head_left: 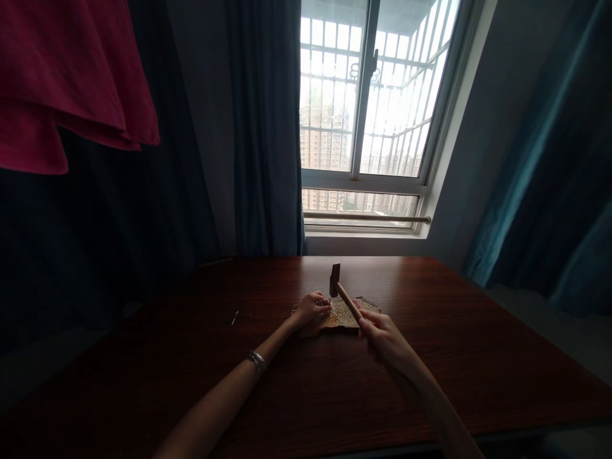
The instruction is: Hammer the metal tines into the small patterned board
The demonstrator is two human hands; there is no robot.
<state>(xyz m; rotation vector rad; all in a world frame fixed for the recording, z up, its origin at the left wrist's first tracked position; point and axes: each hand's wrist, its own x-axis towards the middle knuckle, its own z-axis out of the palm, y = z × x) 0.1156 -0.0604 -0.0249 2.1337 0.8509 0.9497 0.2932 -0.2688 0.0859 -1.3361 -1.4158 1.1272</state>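
Observation:
A small wooden board (340, 315) studded with rows of nails lies on the dark wooden table (306, 382). My right hand (382, 335) is closed round the wooden handle of a hammer (340, 287), whose dark metal head hangs just above the board's far edge. My left hand (313, 307) rests on the board's left end with fingers pinched together near a nail under the hammer head; the nail itself is too small to make out clearly. A metal bracelet (257, 361) sits on my left wrist.
A small thin metal object (235, 317) lies on the table left of the board. A bright barred window (368, 115) faces me, with blue curtains (265, 127) on both sides. Red cloth (67, 76) hangs at the upper left.

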